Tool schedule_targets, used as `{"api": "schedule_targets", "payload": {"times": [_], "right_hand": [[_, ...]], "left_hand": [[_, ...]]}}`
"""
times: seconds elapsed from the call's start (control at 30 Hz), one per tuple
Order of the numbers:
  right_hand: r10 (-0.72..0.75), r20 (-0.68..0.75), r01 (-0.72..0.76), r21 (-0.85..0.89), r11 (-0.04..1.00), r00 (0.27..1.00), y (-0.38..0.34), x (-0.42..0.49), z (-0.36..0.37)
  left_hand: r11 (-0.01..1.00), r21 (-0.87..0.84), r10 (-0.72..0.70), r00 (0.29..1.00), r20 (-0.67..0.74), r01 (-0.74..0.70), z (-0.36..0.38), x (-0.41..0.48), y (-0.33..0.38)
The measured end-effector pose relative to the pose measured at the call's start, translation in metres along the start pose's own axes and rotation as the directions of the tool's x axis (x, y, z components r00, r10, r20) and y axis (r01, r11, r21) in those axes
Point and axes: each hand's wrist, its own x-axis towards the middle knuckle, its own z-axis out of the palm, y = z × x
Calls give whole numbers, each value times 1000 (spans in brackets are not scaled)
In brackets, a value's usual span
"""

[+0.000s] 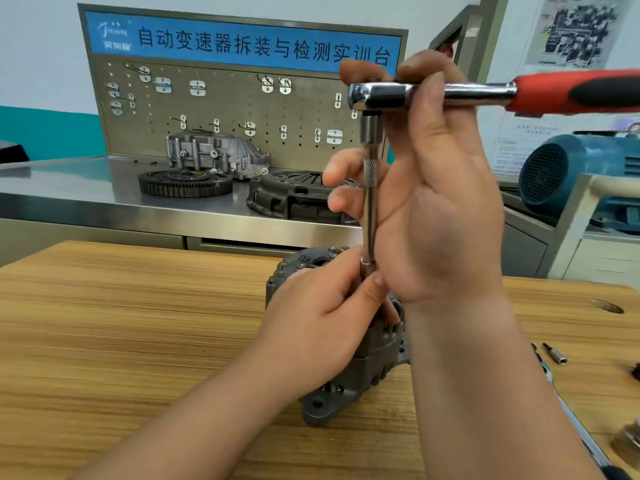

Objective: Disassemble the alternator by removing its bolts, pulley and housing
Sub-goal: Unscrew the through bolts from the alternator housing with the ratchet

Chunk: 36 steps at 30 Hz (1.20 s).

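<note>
The ratchet extension [369,209] stands upright over the alternator [367,368]. Nearer it, the left grip [322,320] pinches the socket [367,270] at its foot; the right grip [440,209] clasps the ratchet head [381,95] above.

ratchet [485,93]: chrome head, red-and-black grip | extension bar [370,202]: chrome, knurled cross-hatch band | alternator [377,358]: dark grey | table [138,323]: tan wood grain | sign [242,43]: blue, white characters | pegboard [225,109]: grey-beige, dotted hole grid | motor [571,168]: blue | wall band [48,133]: teal

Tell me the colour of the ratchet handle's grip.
Red with a black inlay; the ratchet handle shows best in the head view, upper right.
</note>
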Motion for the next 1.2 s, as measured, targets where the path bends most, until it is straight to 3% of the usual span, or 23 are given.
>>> {"api": "schedule_targets", "payload": {"times": [0.1,0.17,0.23,0.3,0.37,0.4,0.47,0.5,0.57,0.63,0.77,0.9,1.0,1.1,1.17,1.2], "right_hand": [[56,25,-59,144,988,998,-1,1,-4],[64,-36,-57,190,980,997,-1,2,-9],[35,-139,-18,124,992,990,-1,2,-11],[-85,-215,65,-99,993,973,-2,1,-12],[-309,-169,205,-452,868,936,-2,1,-10],[-421,-82,283,-623,729,903,0,1,-9],[-527,66,362,-798,482,847,7,-1,-6],[-545,74,366,-814,451,835,10,-2,-3],[-532,19,349,-774,528,847,11,-3,2],[-442,-58,288,-682,673,895,6,-3,5],[-202,-237,107,-360,927,950,-2,-3,0],[-17,-223,21,16,1000,975,-4,0,-6],[42,-143,-23,133,991,989,-4,1,-11],[-14,-195,13,-3,1000,981,-4,0,-13],[-188,-228,108,-322,941,955,-6,1,-15],[-312,-185,180,-511,841,932,-6,2,-16]], "left_hand": [[1000,16,11,1000,28,-11,-2,-1,1],[998,59,3,999,47,-6,-3,-1,2],[992,127,-21,998,60,14,-3,0,2],[986,161,-50,997,60,39,-3,2,4],[986,148,-78,996,50,70,-2,2,4],[988,136,-85,996,41,79,-1,2,4],[990,116,-87,996,18,84,0,1,4],[989,121,-87,996,6,86,0,1,4],[988,130,-86,996,-11,86,1,0,5],[991,106,-75,997,-12,76,2,-1,4],[996,83,-16,1000,15,14,-1,-2,5],[996,94,0,1000,32,-3,-3,-2,5],[991,131,-25,999,35,20,-3,-1,3],[986,159,-50,998,29,45,-2,1,4],[985,165,-63,997,35,56,-2,2,5],[984,168,-64,997,37,57,-1,2,5]]}}
